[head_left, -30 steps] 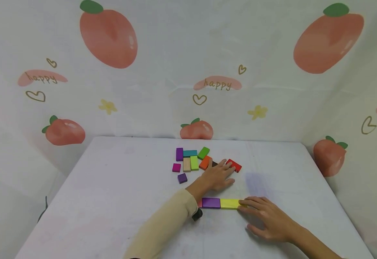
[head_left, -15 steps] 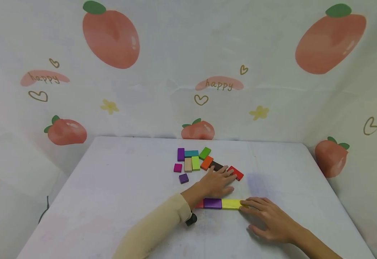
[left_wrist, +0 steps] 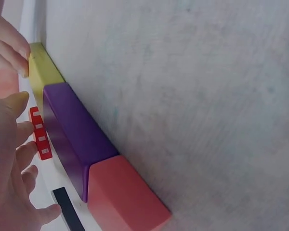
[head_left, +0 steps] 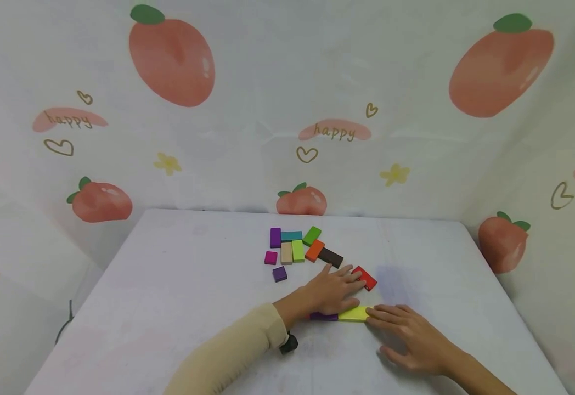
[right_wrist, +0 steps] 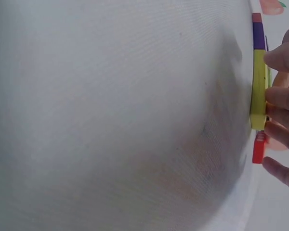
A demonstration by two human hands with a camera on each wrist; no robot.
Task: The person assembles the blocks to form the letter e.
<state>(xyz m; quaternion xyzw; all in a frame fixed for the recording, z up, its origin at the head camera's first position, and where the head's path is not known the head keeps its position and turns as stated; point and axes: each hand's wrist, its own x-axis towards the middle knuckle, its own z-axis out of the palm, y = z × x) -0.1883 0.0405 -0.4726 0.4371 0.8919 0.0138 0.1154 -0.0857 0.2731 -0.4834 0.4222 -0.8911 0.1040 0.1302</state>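
Note:
My left hand (head_left: pixel 334 291), fingers spread and fairly straight, rests its fingertips on a red block (head_left: pixel 370 282) that has white markings along one side. Its forearm crosses over a row of blocks laid end to end. That row runs from a coral block (left_wrist: pixel 125 197) through a purple block (left_wrist: pixel 79 130) to a yellow block (head_left: pixel 353 314). At the yellow block's right end, the extended fingertips of my right hand (head_left: pixel 413 337) touch it. The coral block is mostly hidden under the left wrist in the head view.
Behind the left hand lies a dark brown block (head_left: pixel 331 257) against an orange block (head_left: pixel 315 250). Further left sit several more blocks, among them a teal block (head_left: pixel 291 236), a magenta block (head_left: pixel 270 258) and a small purple block (head_left: pixel 280 274). A printed cloth (head_left: pixel 248 109) hangs behind the table.
My left hand has drawn the red block toward the row, sliding it nearer and slightly right. The brown block is now uncovered. My right hand stays at the yellow block.

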